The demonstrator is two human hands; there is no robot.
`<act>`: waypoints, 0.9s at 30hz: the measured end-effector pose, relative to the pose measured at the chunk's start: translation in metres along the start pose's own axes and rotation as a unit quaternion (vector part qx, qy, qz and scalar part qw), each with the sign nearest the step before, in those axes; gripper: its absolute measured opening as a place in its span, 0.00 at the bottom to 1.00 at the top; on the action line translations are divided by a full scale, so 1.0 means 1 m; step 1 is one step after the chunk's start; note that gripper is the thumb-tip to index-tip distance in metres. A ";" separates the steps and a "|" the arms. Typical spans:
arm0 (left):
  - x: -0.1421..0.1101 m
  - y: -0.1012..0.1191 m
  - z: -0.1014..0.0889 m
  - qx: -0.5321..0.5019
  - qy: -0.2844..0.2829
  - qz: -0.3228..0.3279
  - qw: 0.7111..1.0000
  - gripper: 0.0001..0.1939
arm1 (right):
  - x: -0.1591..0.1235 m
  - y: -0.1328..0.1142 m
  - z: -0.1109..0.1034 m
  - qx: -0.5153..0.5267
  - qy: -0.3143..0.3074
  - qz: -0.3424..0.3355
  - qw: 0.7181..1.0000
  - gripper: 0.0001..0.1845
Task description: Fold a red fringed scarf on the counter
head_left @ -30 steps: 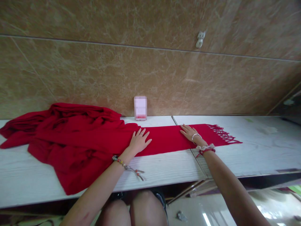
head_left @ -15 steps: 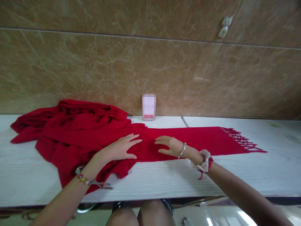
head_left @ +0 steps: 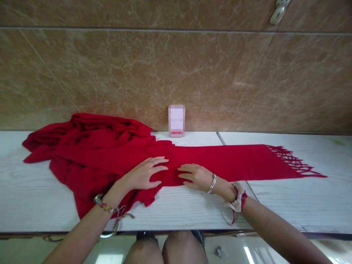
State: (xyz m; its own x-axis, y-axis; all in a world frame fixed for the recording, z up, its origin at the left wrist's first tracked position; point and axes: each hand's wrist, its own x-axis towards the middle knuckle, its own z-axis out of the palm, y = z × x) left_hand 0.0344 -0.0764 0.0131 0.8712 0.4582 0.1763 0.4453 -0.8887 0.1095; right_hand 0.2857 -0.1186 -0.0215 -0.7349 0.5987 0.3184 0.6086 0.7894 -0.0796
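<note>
A red scarf (head_left: 225,161) with a knotted fringe at its right end lies along the white wood-grain table. Its right part is smooth and flat, while the left part is heaped in loose folds. My left hand (head_left: 147,174) rests on the scarf where the heap meets the flat strip, fingers spread and pointing right. Facing it, my right hand (head_left: 196,178) lies on the flat strip near its front edge, fingers stretched out to the left. A short stretch of red cloth shows between my fingertips. Neither hand grips the cloth.
A small pale card or phone-like object (head_left: 176,121), blurred out, leans on the brown marble-tiled wall (head_left: 123,80) behind the scarf. A white hook (head_left: 278,14) is fixed high on the wall. The table's front edge (head_left: 220,230) runs just above my knees.
My right hand has slid slightly left and towards the front edge, closer to my left hand. The view has shifted a little; the scarf keeps its shape.
</note>
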 end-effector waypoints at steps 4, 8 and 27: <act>-0.003 0.008 -0.004 0.010 0.003 0.008 1.000 0.16 | -0.001 -0.003 -0.004 0.000 -0.033 -0.004 0.999 0.19; -0.004 0.011 -0.002 0.010 -0.008 0.013 1.000 0.18 | -0.004 -0.006 -0.008 0.006 -0.043 -0.013 0.999 0.24; -0.013 -0.010 -0.005 -0.036 0.063 -0.063 0.995 0.11 | -0.002 -0.002 -0.003 -0.045 0.071 0.028 0.996 0.11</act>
State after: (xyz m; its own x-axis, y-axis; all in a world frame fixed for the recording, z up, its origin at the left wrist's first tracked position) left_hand 0.0172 -0.0734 0.0144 0.7742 0.5687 0.2778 0.5299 -0.8224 0.2070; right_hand 0.2872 -0.1217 -0.0196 -0.6530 0.6110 0.4476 0.6764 0.7363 -0.0184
